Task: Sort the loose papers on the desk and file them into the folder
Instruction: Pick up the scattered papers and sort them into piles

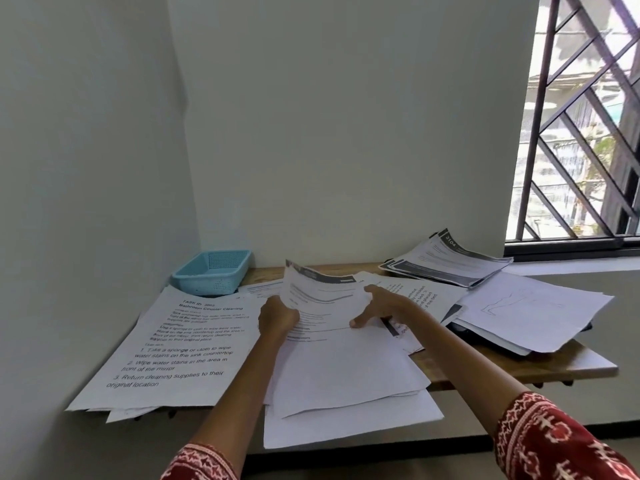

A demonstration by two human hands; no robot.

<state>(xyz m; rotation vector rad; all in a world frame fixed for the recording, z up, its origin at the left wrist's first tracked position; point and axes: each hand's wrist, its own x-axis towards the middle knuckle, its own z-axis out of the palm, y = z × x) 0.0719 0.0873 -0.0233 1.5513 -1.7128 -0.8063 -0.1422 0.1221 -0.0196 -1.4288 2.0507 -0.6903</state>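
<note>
Head view, both hands, left hand (277, 315), right hand (379, 306), gripping printed sheet (322, 296), its text blurred, leftmost page (180, 344) headed "Bathroom Counter Cleaning"

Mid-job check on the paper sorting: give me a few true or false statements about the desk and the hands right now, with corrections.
1. Both hands hold one printed sheet above the desk: left hand, right hand. True.
2. The blue basket sits at the desk's right end. False: it is at the back left corner.
3. A stack with dark headers lies by the window. True.
4. The "Bathroom Counter Cleaning" sheet is inside the basket. False: it lies flat on the desk, in front of it.
</note>
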